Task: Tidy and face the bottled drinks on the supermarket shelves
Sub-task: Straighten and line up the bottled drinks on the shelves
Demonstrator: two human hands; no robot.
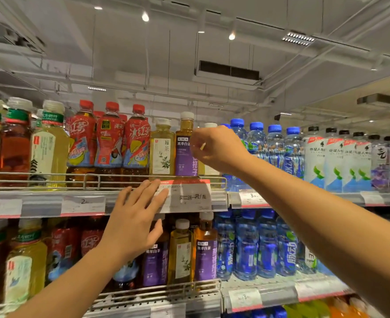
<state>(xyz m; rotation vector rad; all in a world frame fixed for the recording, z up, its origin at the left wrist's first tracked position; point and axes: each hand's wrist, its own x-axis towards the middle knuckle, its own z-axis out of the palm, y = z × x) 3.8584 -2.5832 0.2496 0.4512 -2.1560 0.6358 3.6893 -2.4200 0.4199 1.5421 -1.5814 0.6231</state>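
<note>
Right hand curls around a purple-label bottle, apparently gripping; left hand, fingers straight, touches the price tag. Full, rigid bottle: likely heavy, best held mid-body.

A white ceiling spreads overhead, crossed by pipes and thin hanging wires. Small spotlights glow along it, and one more shines further right. A dark vent sits in a white box near the middle. An LED panel hangs to the right. Lower down, a promo tag with red trim is clipped to the shelf edge, flanked by blurred price labels whose print is mostly unreadable.
</note>
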